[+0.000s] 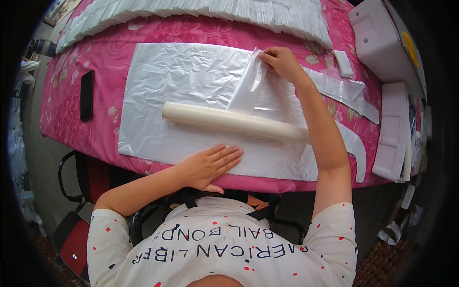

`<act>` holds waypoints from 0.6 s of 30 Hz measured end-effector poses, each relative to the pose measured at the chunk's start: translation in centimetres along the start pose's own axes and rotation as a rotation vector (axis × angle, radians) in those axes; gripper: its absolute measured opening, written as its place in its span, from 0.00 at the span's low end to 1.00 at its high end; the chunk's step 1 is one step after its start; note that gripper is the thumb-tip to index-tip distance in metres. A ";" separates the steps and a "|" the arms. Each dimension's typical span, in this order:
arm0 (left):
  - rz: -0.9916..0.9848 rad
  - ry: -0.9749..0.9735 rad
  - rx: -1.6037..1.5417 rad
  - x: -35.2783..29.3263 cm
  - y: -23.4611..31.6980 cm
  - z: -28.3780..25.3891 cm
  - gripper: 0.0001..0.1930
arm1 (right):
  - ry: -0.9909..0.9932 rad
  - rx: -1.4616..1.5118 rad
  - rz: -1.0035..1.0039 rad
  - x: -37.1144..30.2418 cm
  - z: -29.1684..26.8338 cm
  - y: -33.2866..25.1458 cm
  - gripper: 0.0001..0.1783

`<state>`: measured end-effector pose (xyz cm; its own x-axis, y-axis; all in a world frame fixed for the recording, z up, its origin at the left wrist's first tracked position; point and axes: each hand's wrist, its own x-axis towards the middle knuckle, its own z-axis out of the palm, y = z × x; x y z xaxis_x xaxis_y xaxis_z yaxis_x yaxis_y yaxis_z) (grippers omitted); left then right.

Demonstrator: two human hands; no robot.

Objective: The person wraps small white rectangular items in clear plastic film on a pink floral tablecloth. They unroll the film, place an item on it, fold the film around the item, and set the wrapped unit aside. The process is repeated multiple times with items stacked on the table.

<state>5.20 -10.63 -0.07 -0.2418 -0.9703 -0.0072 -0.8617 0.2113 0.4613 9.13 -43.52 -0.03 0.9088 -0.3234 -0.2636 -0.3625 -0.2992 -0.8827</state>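
Note:
A stack of thin white plastic bags [167,71] lies flat on the table, wrinkled, with handle-like strips reaching out to the right. A long cream-coloured tube [229,119] rests across the middle of the bags, its right end hidden behind my right forearm. My left hand [213,165] is open, lying flat on the plastic by the near edge, fingers pointing right. At the far edge, my right hand [282,62] pinches the lifted edge of the top plastic bag [246,83], which is folded up beneath the fingers.
A pink floral cloth [62,115] covers the table. A black phone [86,95] lies at the left. Rows of folded white plastic [201,9] line the far side. White foam boxes [377,28] and a small white block [343,64] are at the right. Red-seated chairs [71,239] stand lower left.

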 end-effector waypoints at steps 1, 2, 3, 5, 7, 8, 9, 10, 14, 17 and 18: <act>-0.004 -0.025 0.011 -0.1 0.0 0.2 0.42 | -0.028 -0.012 0.021 0.0 -0.4 -0.1 0.13; -0.011 -0.049 0.022 -0.1 0.1 0.4 0.43 | -0.059 -0.024 0.041 0.0 -0.9 -0.5 0.16; -0.018 -0.048 0.022 -0.1 0.3 0.7 0.43 | -0.089 -0.036 0.061 -0.1 -1.3 -0.8 0.19; -0.046 -0.045 0.020 -0.2 0.7 1.2 0.43 | 0.205 -0.422 -0.116 -1.6 -1.0 -1.5 0.28; -0.071 -0.034 0.031 -0.5 1.4 1.7 0.42 | 0.347 -0.634 -0.235 -4.5 0.5 -2.7 0.38; -0.084 -0.028 0.037 -0.6 1.7 1.9 0.42 | 0.345 -0.658 -0.266 -6.3 1.8 -3.2 0.42; -0.093 -0.022 0.049 -0.6 1.9 2.1 0.42 | 0.360 -0.713 -0.333 -8.3 3.3 -3.6 0.42; -0.096 -0.019 0.061 -0.6 2.2 2.3 0.42 | 0.380 -0.769 -0.397 -10.6 4.9 -4.1 0.41; -0.128 -0.038 0.071 -0.7 2.9 3.3 0.41 | 0.003 -0.772 -0.496 -17.7 10.1 -3.2 0.36; -0.108 0.018 0.130 -0.7 3.0 3.4 0.41 | 0.206 -0.898 -0.629 -17.4 9.6 0.2 0.33; -0.109 0.018 0.155 -0.7 3.1 3.3 0.40 | 0.226 -0.868 -0.589 -17.1 8.7 0.3 0.32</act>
<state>1.20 -8.87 -1.58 -0.1364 -0.9901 -0.0332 -0.9412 0.1191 0.3162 -4.75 -30.27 0.88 0.9615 -0.0517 0.2699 0.0169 -0.9692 -0.2455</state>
